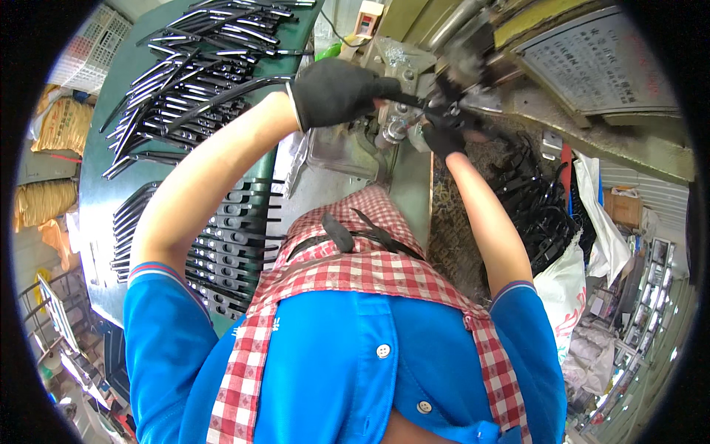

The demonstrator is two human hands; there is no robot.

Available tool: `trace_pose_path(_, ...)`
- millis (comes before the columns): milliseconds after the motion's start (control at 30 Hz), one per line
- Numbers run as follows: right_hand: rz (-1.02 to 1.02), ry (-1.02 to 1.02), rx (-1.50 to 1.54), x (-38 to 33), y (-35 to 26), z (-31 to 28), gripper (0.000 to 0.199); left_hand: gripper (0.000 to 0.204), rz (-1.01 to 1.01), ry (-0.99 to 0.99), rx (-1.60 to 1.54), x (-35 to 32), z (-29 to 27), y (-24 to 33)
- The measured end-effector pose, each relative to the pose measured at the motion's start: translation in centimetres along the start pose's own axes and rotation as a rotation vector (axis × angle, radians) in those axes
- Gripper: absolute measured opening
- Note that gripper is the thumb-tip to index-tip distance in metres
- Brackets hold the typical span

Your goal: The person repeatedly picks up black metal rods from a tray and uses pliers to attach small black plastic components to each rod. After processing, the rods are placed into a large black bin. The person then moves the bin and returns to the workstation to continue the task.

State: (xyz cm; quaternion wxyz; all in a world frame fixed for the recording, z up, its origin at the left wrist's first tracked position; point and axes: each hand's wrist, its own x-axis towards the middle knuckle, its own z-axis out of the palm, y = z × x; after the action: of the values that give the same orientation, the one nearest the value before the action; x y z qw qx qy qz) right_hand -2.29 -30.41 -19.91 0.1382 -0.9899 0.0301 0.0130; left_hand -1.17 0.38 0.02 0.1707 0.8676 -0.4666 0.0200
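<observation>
From my feed the scene is evenly and brightly lit, colours saturated, shadows soft. Glare washes out the far right edge. The machine head [473,52] is motion-blurred. Fisheye bending curves straight edges, and a black rim rings everything.

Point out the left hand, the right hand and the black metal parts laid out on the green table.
left hand [336,90], head view, back of the black glove.
right hand [444,137], head view, back of the gloved hand.
black metal parts [185,74], head view, middle of the upper pile.
</observation>
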Motion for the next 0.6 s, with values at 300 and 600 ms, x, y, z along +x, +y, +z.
trace_pose_path(300, -0.03, -0.101, -0.117, 0.8, -2.9, -1.9, 0.032, 0.029, -0.294, -0.112, -0.036, -15.5, -0.7, -0.8)
trace_pose_path(600, -0.189, -0.075, 0.189, 2.3, 2.1, 1.1, 0.026, 0.016, -0.826, -0.404, 0.102, -38.4, 0.6, 1.2)
